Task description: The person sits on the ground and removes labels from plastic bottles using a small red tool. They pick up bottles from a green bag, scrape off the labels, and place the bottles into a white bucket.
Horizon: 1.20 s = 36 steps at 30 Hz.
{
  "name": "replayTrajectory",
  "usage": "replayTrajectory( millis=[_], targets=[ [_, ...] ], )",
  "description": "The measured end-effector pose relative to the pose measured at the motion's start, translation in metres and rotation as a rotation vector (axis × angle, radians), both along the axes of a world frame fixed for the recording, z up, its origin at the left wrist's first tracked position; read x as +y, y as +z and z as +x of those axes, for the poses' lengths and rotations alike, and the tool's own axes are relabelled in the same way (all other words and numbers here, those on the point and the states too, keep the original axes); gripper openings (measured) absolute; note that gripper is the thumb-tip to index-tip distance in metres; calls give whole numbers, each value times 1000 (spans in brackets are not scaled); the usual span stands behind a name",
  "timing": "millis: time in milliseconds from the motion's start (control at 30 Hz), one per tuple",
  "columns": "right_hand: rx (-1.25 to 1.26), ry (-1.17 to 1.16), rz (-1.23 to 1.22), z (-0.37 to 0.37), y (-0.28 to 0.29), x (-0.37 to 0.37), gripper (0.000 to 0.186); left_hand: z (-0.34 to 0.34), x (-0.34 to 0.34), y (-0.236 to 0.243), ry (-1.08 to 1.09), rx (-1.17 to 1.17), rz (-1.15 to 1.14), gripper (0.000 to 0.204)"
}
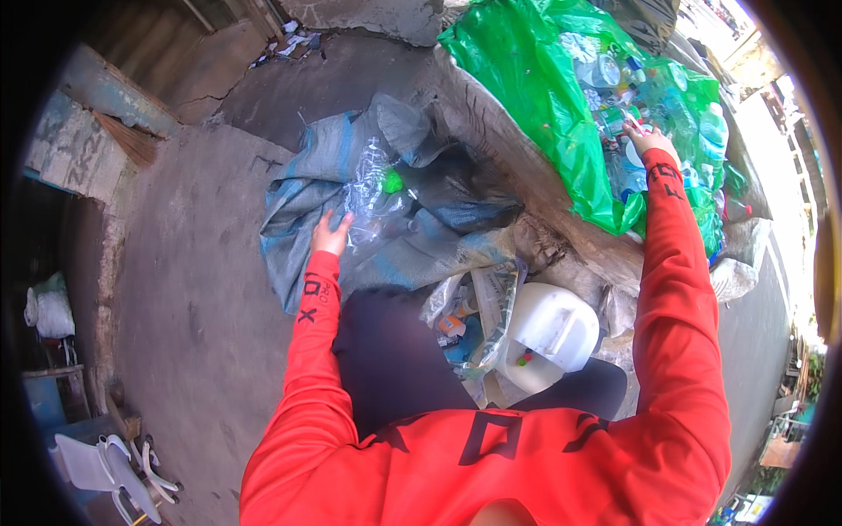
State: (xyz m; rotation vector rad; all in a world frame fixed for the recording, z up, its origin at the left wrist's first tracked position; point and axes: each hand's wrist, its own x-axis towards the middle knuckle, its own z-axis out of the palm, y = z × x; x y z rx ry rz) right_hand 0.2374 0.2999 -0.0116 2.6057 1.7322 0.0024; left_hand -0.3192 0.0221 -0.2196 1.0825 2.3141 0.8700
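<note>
Both arms out: you're sorting plastic bottles between two sacks.

Your right hand (647, 138) is reaching deep into the green plastic bag (535, 79) of mixed bottles (614, 74), fingers curled down among them; I can't tell whether they're closed on one. Your left hand (331, 235) is resting at the mouth of the grey woven sack (298, 202), fingers loosely spread, touching a clear crushed bottle (373, 175) beside one with a green cap (392, 181). Pick one bottle at a time and keep the sack mouth held wide. The bag's rim is sagging toward you and a white jug (553, 333) is crowding your knees; the concrete floor (193, 263) on your left is giving you room.
</note>
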Motion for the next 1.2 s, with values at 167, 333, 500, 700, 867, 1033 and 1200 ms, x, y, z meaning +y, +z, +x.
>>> replayTrajectory(
  millis=[167, 333, 500, 700, 867, 1033, 1200],
  targets=[
    [-42, 69, -141, 0, -1, -16, 76, -13, -54, 24, 57, -231, 115, 69],
    [754, -285, 400, 90, -30, 16, 59, -3, -49, 44, 4, -265, 211, 61],
    [1941, 3, 400, 36, 34, -109, 36, 73, -27, 167, -208, -49, 453, 55],
    [2017, 587, 479, -31, 68, -265, 58, 204, -5, 293, -923, -603, 520, 68],
    [1354, 787, 491, -93, 73, -340, 60, 292, -10, 282, -1043, -1209, 653, 55],
    [1181, 434, 425, -48, 71, -349, 40, 297, -48, 260, -1025, -24, 548, 60],
    [588, 330, 252, -65, 92, -354, 57, 300, -62, 253, -971, 386, 616, 61]
  ],
)
